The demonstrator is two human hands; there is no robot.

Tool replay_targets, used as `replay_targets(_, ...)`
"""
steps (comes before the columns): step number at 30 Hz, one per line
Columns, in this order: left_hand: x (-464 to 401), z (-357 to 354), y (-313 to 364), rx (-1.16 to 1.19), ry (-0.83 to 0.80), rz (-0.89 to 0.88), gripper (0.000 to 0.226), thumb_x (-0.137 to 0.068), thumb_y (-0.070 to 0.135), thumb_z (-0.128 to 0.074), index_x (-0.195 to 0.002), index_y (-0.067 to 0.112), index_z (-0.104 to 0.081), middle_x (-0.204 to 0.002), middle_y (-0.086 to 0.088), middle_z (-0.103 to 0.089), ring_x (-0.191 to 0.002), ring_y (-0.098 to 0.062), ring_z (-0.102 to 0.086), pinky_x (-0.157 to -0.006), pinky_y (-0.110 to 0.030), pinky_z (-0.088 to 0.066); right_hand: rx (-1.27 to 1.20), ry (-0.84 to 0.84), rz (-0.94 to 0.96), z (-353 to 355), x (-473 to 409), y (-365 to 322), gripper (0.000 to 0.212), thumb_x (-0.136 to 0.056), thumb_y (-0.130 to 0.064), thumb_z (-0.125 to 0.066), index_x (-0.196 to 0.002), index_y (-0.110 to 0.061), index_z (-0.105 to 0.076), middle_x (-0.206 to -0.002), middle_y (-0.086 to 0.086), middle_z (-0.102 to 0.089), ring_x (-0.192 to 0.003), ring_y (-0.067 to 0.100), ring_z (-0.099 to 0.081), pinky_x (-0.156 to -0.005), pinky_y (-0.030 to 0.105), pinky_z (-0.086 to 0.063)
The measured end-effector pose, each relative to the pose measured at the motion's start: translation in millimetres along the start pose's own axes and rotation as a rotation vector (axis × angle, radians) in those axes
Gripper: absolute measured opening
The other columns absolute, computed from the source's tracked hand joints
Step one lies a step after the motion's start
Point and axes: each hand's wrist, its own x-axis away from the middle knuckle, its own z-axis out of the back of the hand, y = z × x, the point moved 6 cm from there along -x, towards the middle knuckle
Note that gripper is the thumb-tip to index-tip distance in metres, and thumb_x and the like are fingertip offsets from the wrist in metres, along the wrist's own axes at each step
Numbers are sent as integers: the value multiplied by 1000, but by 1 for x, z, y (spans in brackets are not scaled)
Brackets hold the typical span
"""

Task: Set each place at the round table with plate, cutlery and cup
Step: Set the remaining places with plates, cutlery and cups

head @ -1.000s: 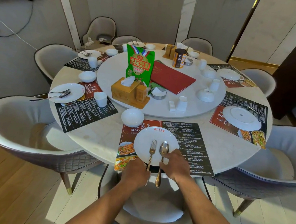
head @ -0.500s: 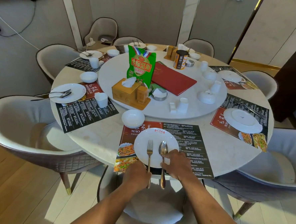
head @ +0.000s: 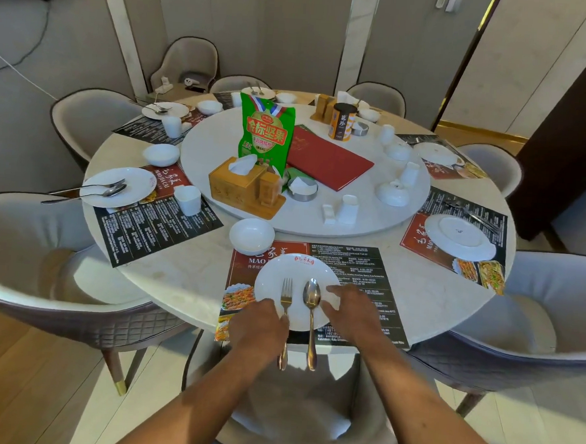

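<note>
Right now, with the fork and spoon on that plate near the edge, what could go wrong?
1. The silver fork and silver spoon have handles that stick out past the round marble table's edge, so a bump might tip them to the floor.
2. The white round plate sits near that edge; the hands, left and right, might nudge it off.
3. This place has no cup yet.

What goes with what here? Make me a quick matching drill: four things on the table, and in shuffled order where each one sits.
Things:
1. fork
2. green snack bag
3. white bowl
4. red menu folder

Places:
A. standing upright on the turntable
B. on the tabletop just beyond the near placemat
C. lying flat on the turntable
D. on the near plate, left of the spoon

Pairs: 1-D, 2-A, 3-B, 4-C
</note>
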Motion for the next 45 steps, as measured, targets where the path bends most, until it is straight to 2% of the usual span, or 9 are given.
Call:
replay_targets(8, -40, 23, 62, -23, 77, -239, 50, -98, 50, -48, -141, 24, -52, -136, -4, -59, -125, -24, -53, -104, -41, -46, 43, 111, 53, 46, -46, 2, 43, -95, -33, -59, -137, -27, -59, -136, 7, -59, -126, 27, -53, -103, 39, -47)
replay_targets(15, -89, 9, 106, -30, 127, -182, 41, -95, 44, -57, -131, 24, -57, -129, -4, -62, -121, -26, -55, -102, -39, -47, 156, 37, 185, 57, -129, 4, 52, -95, -8, -48, -146, -21, -48, -142, 5, -50, -128, 28, -49, -102, 42, -45)
replay_targets(20, -131, -12, 129, -100, 113, -90, 44, -95, 44, -59, -134, 23, -55, -130, -5, -62, -124, -27, -53, -102, -40, -48, 321, -36, 360, 53, -200, -1, 58, -94, -8, -53, -150, -15, -37, -155, 5, -36, -128, 32, -45, -99, 45, -49)
replay_targets(24, -159, -29, 139, -188, 52, -4, 57, -97, 46, -51, -148, 23, -40, -145, -10, -49, -138, -33, -38, -113, -47, -37, 419, -90, 431, 41, -239, 7, 64, -94, -10, -54, -153, -13, -29, -160, 6, -26, -129, 32, -45, -97, 44, -48)
replay_targets(31, -195, -41, 145, -296, -14, 50, 65, -96, 28, -58, -154, 22, -29, -155, -14, -34, -145, -35, -26, -113, -46, -35, 374, -44, 574, 31, -252, 7, 61, -89, -3, -60, -146, -14, -40, -143, 8, -46, -119, 30, -51, -89, 40, -49)
replay_targets(36, -214, -51, 135, -393, -151, 35, 82, -93, 18, -60, -160, 23, -13, -165, -16, -11, -150, -36, -14, -116, -48, -31, 452, -143, 639, 33, -273, 3, 75, -88, 2, -61, -154, -19, -32, -161, 7, -27, -123, 30, -57, -91, 40, -51)
replay_targets(39, -214, -56, 134, -387, -162, 14, 83, -93, 18, -62, -160, 25, -13, -164, -14, -14, -147, -33, -23, -109, -46, -39, 548, -99, 723, 37, -278, -4, 51, -91, 3, -54, -139, -13, -50, -143, 9, -48, -110, 32, -65, -75, 38, -52)
replay_targets(41, -213, -58, 132, -379, -169, 7, 86, -92, 17, -64, -160, 25, -12, -164, -14, -13, -146, -33, -26, -108, -45, -41, 601, -75, 751, 42, -277, -7, 38, -92, 2, -51, -126, -12, -57, -128, 9, -53, -97, 33, -67, -63, 36, -41)
replay_targets(45, -206, -53, 130, -371, -146, -22, 74, -95, 20, -60, -157, 23, -22, -161, -13, -24, -144, -34, -31, -111, -46, -40, 599, -46, 796, 46, -268, -8, 37, -86, -1, -62, -120, -14, -57, -118, 5, -58, -91, 30, -68, -60, 35, -37)
